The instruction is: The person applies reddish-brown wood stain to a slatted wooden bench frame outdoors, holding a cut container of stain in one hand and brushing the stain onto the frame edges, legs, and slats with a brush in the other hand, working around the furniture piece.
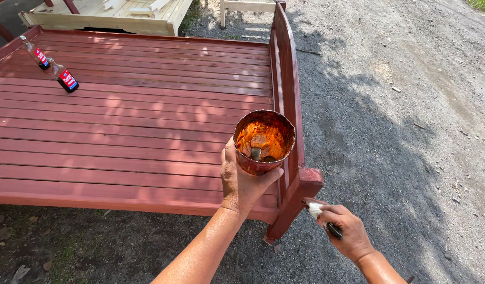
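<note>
Outdoors, the left hand [242, 181] grips a round, paint-crusted cup [263, 141] — orange-red paint coats its inside, with small lumps at the bottom. It hovers over the near right corner of a slatted, red-painted wooden bed frame [132, 115]. Lower right, the right hand [345, 229] closes on a paintbrush [319, 213] beside the corner post — above rough gravel [405, 131].

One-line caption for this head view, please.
Left hand holds a paint-stained cup while right hand brushes the red slatted bed frame's corner post.
</note>
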Motion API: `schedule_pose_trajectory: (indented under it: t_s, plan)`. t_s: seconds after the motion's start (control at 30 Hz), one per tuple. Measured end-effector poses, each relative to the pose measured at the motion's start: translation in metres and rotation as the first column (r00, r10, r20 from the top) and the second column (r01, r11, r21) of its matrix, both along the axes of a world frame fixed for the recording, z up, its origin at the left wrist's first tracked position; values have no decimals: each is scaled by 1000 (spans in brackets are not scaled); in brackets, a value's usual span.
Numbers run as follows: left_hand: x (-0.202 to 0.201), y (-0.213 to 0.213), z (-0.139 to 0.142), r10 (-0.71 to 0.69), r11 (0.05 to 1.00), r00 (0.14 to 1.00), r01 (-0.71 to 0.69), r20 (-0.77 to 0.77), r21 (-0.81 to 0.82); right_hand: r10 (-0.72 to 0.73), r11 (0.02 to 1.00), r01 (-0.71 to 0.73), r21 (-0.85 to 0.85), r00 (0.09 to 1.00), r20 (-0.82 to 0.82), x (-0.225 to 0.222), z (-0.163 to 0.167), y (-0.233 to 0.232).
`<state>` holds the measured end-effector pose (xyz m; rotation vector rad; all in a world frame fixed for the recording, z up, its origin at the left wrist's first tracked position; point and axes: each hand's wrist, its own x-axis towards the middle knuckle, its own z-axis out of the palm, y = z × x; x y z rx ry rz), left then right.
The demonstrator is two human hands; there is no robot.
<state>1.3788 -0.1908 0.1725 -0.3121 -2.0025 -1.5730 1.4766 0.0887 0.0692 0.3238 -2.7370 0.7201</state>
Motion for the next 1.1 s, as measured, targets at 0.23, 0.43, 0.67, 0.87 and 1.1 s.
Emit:
schedule_pose_trajectory:
  t_s: [0.23, 0.43, 0.67, 0.87, 1.1]
  plan:
    - [-22, 17, 15, -4, 998, 1000, 5, 22, -60, 86, 981, -86, 175, 996, 9, -17, -2, 9]
    - [-46, 27, 20, -4, 997, 999, 8, 49, -72, 114, 992, -110, 69, 992, -46, -33, 7, 36]
    - [-76, 38, 27, 0, 1000, 1000, 0, -8, -17, 110, 987, -127, -93, 979, -172, 1, -15, 27]
    - [-82, 43, 23, 9, 1000, 1000, -9, 0, -5, 262, 965, -261, 24, 961, -86, -32, -31, -11]
    - [-99, 43, 22, 17, 1000, 999, -17, -33, 7, -15, 971, -46, -236, 968, -251, -44, 29, -18]
